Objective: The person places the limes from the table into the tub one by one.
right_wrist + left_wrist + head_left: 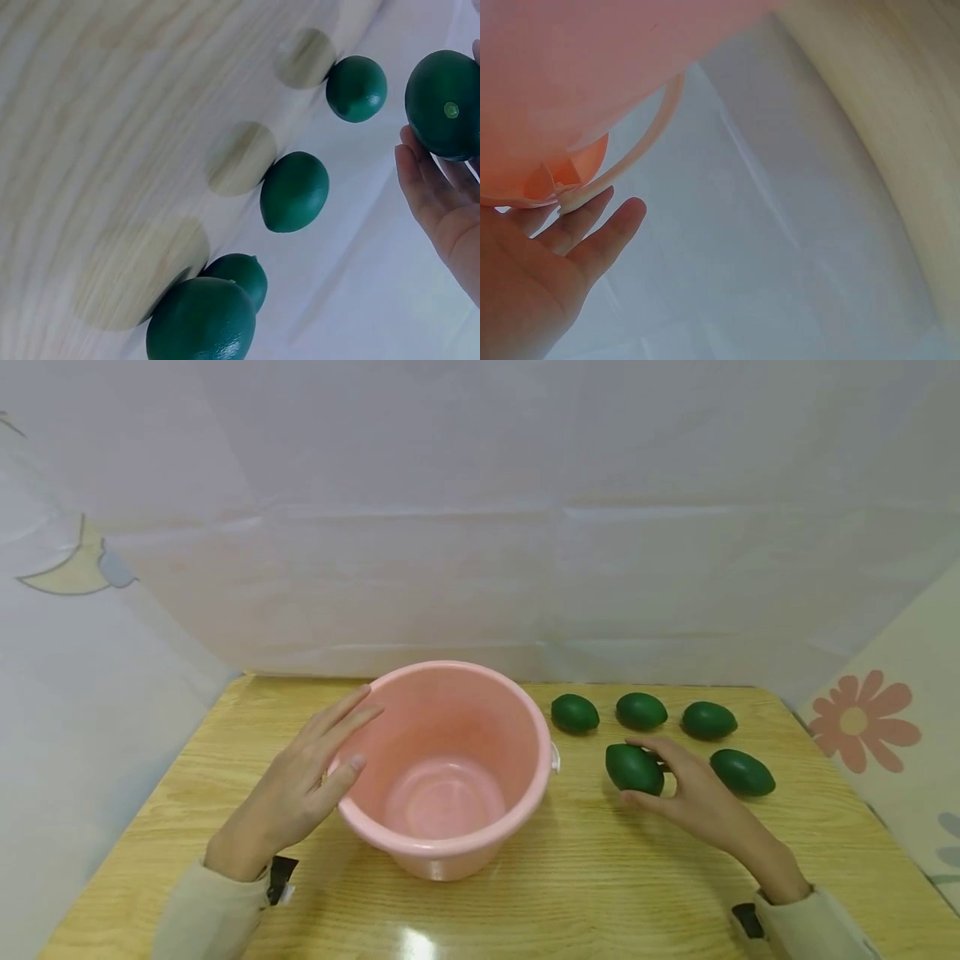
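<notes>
One green fruit [633,768] is sitting in the curled fingers of the right hand [701,793], right of the pink bucket [442,867]; the left hand [296,785] is touching the bucket's rim, fingers nearly straight. Weak pinching could be sending that fruit rolling!

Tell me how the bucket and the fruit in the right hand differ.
Color: the bucket is pink, the fruit dark green.
Shape: the bucket is hollow with an open top; the fruit is a closed oval.
Size: the bucket is far larger than the fruit.
Contact: the left hand touches the bucket's rim; the right hand grips the fruit.
Shared: both look smooth and slightly shiny.
</notes>
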